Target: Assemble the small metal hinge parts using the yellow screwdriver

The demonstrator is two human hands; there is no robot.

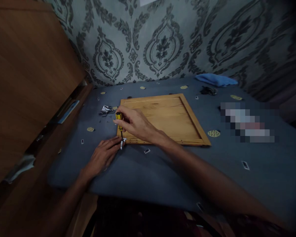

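A yellow-and-black screwdriver (119, 119) stands nearly upright in my right hand (135, 122), which is closed around its handle. Its shaft points down at a small metal hinge (122, 143) on the near left corner of a framed wooden panel (162, 113). The panel lies flat, with small dark holes along its near edge. My left hand (105, 154) rests beside that corner, fingers stretched out and their tips touching the hinge. Its thumb is hidden. Left of the panel lie a small pile of metal hardware (106, 110) and several loose screws (108, 120).
Everything lies on a bed with a dark blue patterned sheet (148, 176). A blue cloth (216, 79) and a dark tangled item (208, 91) are at the back right. A blurred-out object (246, 121) is at right. A wooden cabinet (32, 65) borders the left side; patterned wall behind.
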